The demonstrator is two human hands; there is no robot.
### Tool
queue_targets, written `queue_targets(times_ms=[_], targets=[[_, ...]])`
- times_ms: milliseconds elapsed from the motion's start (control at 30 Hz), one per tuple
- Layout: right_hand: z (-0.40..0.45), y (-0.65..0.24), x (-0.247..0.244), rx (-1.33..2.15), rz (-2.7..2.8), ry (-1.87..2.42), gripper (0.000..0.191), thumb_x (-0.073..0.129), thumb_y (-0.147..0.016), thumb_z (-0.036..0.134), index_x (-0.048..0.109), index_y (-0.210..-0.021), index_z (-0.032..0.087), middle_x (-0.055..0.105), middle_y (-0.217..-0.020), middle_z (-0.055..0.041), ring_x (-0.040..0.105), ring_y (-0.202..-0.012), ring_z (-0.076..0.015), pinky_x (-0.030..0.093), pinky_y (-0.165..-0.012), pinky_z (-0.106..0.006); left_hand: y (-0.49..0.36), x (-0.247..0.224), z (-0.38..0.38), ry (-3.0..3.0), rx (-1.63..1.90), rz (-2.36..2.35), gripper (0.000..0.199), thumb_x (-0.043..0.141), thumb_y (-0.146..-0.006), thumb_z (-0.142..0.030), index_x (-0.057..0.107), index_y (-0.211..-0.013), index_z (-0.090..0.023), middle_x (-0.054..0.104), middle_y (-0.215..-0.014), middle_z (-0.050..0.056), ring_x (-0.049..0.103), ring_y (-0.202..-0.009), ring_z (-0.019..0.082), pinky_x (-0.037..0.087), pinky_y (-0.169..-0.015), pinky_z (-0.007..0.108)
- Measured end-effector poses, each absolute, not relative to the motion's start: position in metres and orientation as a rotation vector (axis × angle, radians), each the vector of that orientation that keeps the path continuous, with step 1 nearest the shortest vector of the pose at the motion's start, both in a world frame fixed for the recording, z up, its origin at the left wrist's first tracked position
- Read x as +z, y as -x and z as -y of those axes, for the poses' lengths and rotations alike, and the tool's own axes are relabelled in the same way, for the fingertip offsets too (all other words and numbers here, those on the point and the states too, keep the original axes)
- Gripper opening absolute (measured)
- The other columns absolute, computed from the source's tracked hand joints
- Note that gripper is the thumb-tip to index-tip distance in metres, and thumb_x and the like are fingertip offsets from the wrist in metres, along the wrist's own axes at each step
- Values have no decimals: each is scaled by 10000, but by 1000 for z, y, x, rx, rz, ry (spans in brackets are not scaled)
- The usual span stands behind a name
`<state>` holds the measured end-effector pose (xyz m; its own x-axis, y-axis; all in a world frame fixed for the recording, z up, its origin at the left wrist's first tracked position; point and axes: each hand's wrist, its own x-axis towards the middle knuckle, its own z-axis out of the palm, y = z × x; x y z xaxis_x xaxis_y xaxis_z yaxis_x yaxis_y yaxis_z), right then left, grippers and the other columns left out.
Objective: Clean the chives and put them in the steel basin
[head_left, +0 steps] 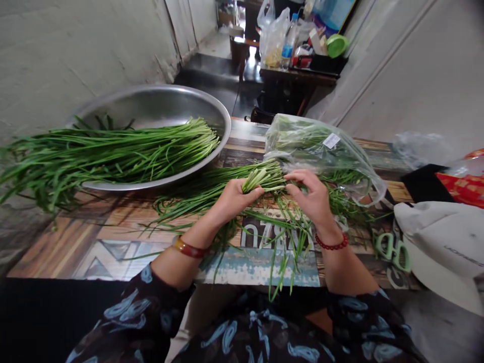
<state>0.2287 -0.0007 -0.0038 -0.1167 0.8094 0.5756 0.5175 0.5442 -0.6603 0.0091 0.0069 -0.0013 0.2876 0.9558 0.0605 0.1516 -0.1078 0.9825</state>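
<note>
Stretching across the view, a wood-patterned bench (68, 242) carries a wide, round, silver metal basin (159, 106) and, right of it, a clear plastic bag (333, 123). Above the bench, the left hand (232, 199) has its fingers wrapped around a slim bundle of pale-ended green stalks (260, 181); the right hand (312, 196) has bent fingers at the stalk ends, but whether they pinch one I cannot tell.

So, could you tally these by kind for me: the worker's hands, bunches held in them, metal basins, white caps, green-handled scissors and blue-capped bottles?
Hands: 2, left hand and right hand
Held bunch of green stalks: 1
Metal basin: 1
White cap: 1
Green-handled scissors: 1
Blue-capped bottle: 1
Total: 7
</note>
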Motion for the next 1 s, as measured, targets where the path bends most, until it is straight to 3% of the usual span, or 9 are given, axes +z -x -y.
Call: queue_targets(times_ms=[100,200,267,600,767,900,1000], targets=[[2,-218,-9,363,1892,1039,155,716,-854,310,711,-993,240,726,-939,-49,658,-871,-199,528,-804,-359,-9,-1,-6,-1537,955,-1054,308,656,-787,-383,566,-629,-134,425,-584,-41,361,-570,79,288,-539,211],[2,-212,-15,342,1899,984,51,730,-848,290,712,-840,243,722,-801,-26,645,-782,-189,511,-757,-347,-10,0,-5,-1560,947,-1026,318,651,-793,-377,545,-611,-139,419,-601,-39,355,-588,81,297,-549,209],[2,-211,-19,397,1840,990,78,730,-846,283,712,-784,241,717,-768,-21,639,-760,-180,501,-741,-337,-11,-1,-5,-1573,951,-1022,320,643,-802,-380,549,-616,-138,424,-611,-36,360,-595,83,303,-554,209],[2,-201,-32,1126,1234,1099,153,754,-780,361,728,-788,210,686,-780,5,590,-746,-136,464,-743,-279,-13,-6,-6,-1956,1013,-1077,369,617,-852,-289,460,-546,-156,439,-573,-42,415,-590,90,331,-594,217],[-6,-214,-30,1039,1007,1178,272,763,-754,462,702,-755,197,636,-687,16,520,-623,-106,425,-608,-242,-10,-5,-7,-1943,1007,-1116,355,612,-855,-311,478,-563,-159,419,-567,-43,393,-577,94,307,-576,227],[-8,-225,-26,902,1094,1194,426,604,-876,570,668,-684,195,641,-666,-13,552,-625,-125,458,-619,-264,-6,-2,-7,-1831,985,-1129,311,602,-859,-369,575,-642,-148,476,-593,-33,425,-593,102,324,-579,226],[-4,-225,-25,865,1311,1186,372,579,-905,544,716,-840,204,695,-778,-26,609,-708,-146,489,-667,-281,-7,0,-7,-1796,983,-1123,296,615,-840,-376,589,-653,-148,490,-604,-31,436,-607,104,333,-586,223]])
